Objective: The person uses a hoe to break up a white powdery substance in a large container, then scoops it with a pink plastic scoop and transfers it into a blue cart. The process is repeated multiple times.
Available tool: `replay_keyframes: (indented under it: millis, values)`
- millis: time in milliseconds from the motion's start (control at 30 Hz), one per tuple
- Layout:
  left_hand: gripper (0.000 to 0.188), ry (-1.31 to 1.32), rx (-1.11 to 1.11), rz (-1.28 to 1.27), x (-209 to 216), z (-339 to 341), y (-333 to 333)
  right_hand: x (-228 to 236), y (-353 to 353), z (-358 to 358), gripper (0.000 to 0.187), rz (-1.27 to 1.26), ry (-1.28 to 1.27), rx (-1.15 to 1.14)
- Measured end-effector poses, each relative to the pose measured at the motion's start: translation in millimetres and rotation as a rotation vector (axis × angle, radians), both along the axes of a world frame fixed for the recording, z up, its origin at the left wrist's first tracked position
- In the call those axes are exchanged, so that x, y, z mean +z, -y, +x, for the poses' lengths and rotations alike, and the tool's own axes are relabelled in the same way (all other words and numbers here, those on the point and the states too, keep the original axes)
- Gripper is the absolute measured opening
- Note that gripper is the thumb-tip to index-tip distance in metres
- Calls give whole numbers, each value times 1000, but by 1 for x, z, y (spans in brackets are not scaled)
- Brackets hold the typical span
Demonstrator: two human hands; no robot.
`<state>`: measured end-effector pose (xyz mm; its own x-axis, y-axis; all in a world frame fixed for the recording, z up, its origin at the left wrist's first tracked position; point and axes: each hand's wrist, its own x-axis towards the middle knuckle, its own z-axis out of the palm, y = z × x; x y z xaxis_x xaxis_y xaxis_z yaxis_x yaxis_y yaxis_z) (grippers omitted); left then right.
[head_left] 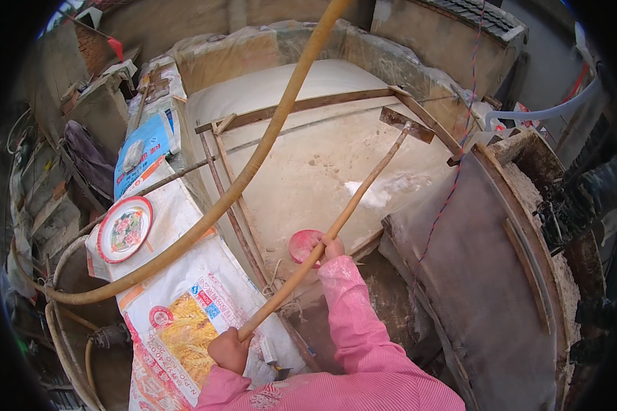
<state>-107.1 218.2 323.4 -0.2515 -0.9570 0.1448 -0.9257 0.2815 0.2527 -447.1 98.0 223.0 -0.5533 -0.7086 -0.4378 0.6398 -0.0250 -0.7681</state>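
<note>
A long-handled wooden scraper [358, 195] slants across the view, its flat board head [410, 127] at the far right over a pale, cream-coloured surface in a vat. My left hand [230, 351] is closed round the near end of the handle, above a printed white woven sack. Farther up, my right hand [331, 248] grips the same handle. Just beside and beyond the right hand is a round pink-red bowl [299, 252], partly hidden by the fingers; whether the hand touches it, I cannot tell. White foam or powder [384, 190] shows near the scraper's shaft.
A thick tan hose [253, 163] arches over the left side. A red-rimmed floral plate [125, 229] lies on the white sack [216, 301]. Wooden bars [288, 109] frame the pale surface. A grey covered slab [490, 274] stands at right, with a thin cord [452, 188] hanging above.
</note>
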Motion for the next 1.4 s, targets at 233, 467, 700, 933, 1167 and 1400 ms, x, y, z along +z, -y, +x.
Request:
replay_keyframes:
  millis: [233,467,700,933,1167,1400]
  values:
    - [32,-156,-223,6,11,-185,115,49,79,-144,37,328,-290,74]
    - [26,-203,-297,185,5,-229,123,-5,101,-168,56,554,-455,13]
    - [25,-220,-325,337,-5,-109,62,-37,58,-83,55,917,-702,272]
    - [28,-238,-197,328,25,89,-30,14,-37,93,58,614,-810,929]
    - [32,-358,179,248,149,262,-120,69,-111,242,65,288,-289,1302]
    - [27,-366,331,257,163,322,-166,67,-75,227,42,123,538,389]
